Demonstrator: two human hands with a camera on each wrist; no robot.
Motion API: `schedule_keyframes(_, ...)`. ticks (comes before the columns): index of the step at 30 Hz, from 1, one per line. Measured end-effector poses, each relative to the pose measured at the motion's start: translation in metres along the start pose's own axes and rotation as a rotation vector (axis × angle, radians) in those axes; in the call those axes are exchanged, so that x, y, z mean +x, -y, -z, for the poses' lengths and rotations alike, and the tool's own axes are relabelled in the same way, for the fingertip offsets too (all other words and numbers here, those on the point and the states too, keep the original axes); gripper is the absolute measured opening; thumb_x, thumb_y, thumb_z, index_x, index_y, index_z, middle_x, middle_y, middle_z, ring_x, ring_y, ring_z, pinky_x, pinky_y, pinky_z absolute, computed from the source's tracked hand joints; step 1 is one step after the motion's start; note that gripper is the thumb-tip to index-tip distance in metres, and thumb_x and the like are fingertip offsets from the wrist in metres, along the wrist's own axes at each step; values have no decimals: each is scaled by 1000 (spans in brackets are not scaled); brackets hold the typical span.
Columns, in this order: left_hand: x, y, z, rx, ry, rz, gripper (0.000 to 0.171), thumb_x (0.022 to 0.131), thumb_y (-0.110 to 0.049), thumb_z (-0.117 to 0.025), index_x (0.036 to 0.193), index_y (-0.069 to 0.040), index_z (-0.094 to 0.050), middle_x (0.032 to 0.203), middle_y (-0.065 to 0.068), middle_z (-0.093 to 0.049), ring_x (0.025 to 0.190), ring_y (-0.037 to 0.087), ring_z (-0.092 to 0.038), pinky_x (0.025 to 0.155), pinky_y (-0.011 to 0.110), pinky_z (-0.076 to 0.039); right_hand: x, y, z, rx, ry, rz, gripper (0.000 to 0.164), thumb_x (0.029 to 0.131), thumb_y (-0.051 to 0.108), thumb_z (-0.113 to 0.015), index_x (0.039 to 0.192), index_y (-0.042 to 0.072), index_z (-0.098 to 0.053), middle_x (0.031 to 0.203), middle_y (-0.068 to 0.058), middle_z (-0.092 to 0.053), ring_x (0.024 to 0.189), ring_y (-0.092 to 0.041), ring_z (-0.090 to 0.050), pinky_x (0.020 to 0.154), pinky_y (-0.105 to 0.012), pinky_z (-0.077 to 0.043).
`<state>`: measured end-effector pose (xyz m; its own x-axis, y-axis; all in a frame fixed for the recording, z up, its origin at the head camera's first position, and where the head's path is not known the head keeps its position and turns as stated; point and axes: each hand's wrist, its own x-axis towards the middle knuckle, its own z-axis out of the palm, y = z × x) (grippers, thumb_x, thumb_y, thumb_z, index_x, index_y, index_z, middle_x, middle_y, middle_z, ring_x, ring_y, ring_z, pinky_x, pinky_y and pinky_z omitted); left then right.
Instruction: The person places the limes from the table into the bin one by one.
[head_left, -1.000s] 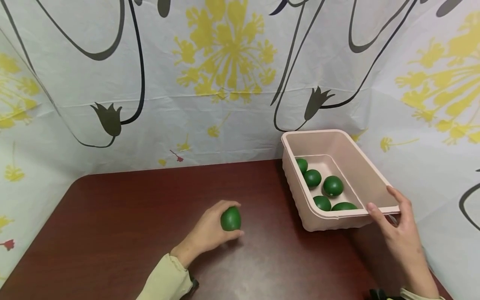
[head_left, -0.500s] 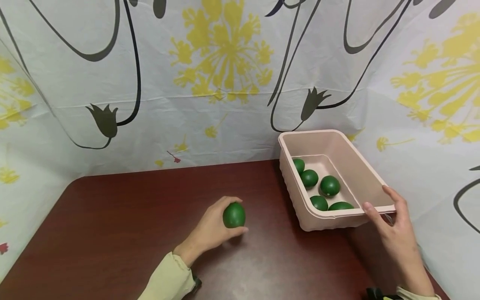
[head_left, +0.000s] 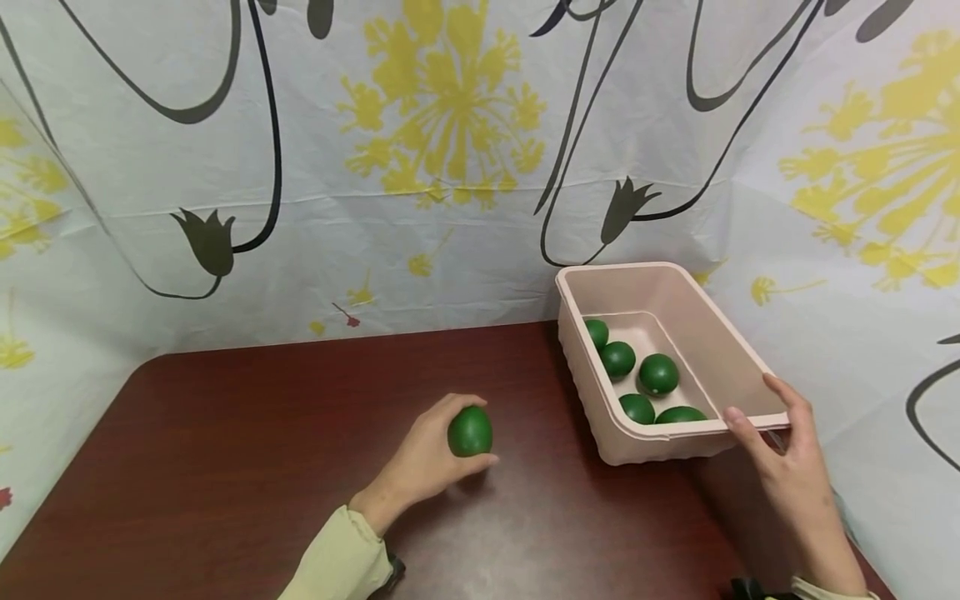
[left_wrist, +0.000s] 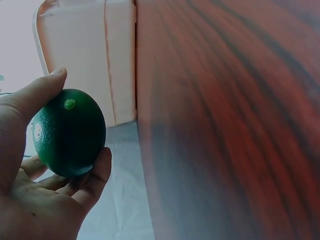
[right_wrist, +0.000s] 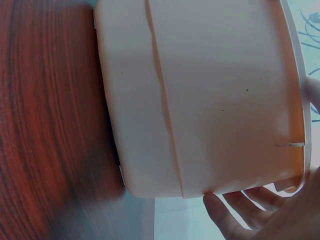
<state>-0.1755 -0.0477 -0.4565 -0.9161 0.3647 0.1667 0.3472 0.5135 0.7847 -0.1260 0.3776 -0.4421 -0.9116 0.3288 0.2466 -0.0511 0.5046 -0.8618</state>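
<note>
My left hand (head_left: 420, 457) holds a smooth, dark green lime (head_left: 470, 432) between thumb and fingers, near the middle of the table. The left wrist view shows the lime (left_wrist: 70, 135) with a pale stem spot, thumb on one side and fingers curled under the other. My right hand (head_left: 798, 471) grips the near right corner of a beige plastic bin (head_left: 637, 448), its thumb over the rim. Several more green limes (head_left: 658, 374) lie inside, mostly along the left and near sides. In the right wrist view, fingers (right_wrist: 222, 215) lie against the bin's outer wall (right_wrist: 225, 90).
The dark reddish-brown table (head_left: 247, 433) meets a white cloth (head_left: 315, 167) printed with yellow flowers and grey stems at its back edge. More of this cloth hangs close along the right side, by the bin.
My left hand has moved slightly right with the lime, then stayed nearly still. My right hand keeps its grip on the bin, and the limes inside lie as before.
</note>
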Motion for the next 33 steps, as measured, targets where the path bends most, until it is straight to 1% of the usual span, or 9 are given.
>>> schedule_keyframes(4,2,-4,-1,-8,-1,-10,67,80,-32,-92,139,-21,-59,137,1,-63,108,16,-67,86,33,-60,-1,0,0,2,0,-7,75,104,14,-62,165,32,-22,161,2,-24,135,2,-40,99,1,-35)
schedule_keyframes(9,6,-9,-3,-16,-12,-31,67,80,-32,-92,138,-24,-60,137,-1,-63,109,15,-67,88,33,-60,-1,0,0,5,-4,-11,75,104,14,-62,165,32,-23,159,6,-26,133,2,-41,99,0,-35)
schedule_keyframes(12,7,-12,-4,-16,-19,-36,67,79,-32,-92,138,-25,-60,137,-3,-63,109,14,-67,89,32,-60,-2,-1,0,-4,-3,-12,75,104,15,-62,165,33,-23,160,4,-26,132,3,-41,97,0,-36)
schedule_keyframes(20,10,-17,-8,-35,-24,-58,68,79,-30,-93,137,-23,-60,138,5,-64,111,16,-66,91,32,-60,-2,-2,1,-19,-4,6,74,104,18,-63,165,33,-24,159,3,-27,131,3,-42,94,1,-36)
schedule_keyframes(33,13,-21,-15,-59,-49,-73,67,79,-33,-93,137,-24,-60,136,0,-64,110,15,-67,89,30,-60,-1,0,0,-27,-11,-17,75,103,18,-63,165,32,-23,162,-1,-25,133,2,-39,96,1,-34)
